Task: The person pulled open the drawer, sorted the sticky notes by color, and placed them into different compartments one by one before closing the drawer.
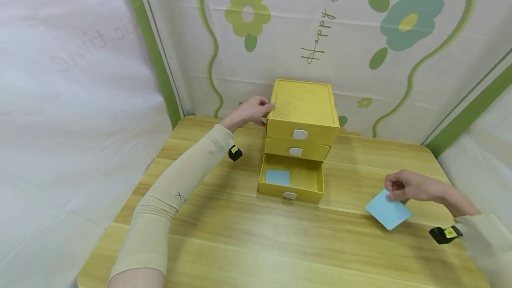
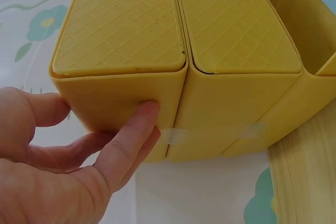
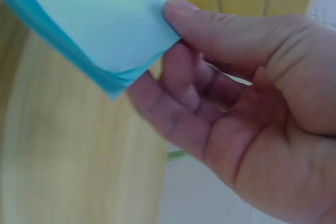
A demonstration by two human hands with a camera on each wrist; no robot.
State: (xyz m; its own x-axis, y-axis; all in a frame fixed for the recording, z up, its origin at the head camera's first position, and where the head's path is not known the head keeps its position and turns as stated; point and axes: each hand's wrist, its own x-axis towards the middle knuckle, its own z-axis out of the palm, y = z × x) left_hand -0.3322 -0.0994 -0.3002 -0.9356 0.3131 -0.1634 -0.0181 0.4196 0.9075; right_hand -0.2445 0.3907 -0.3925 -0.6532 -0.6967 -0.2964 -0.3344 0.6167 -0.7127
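A yellow drawer unit (image 1: 302, 101) with white handles stands on the table. Its top two drawers are closed, while the bottom drawer (image 1: 310, 178) is pulled out and has a blue paper square (image 1: 278, 177) lying inside at the left. My left hand (image 1: 251, 111) rests on the unit's left side near the top; in the left wrist view its fingers (image 2: 122, 145) lie nearly straight against the side wall, the thumb at the top edge. To the right of the unit, my right hand (image 1: 414, 185) pinches a pad of blue sticky notes (image 1: 388, 210) by a corner, above the table. Layered sheets show at its edge (image 3: 113, 80).
The wooden table (image 1: 248, 239) extends in front of the drawer unit and to both sides. Behind it hangs a white curtain (image 1: 288, 21) printed with flowers and lettering, and white fabric (image 1: 60, 123) encloses the left side. Clear tape (image 2: 176, 136) spans the unit's side seams.
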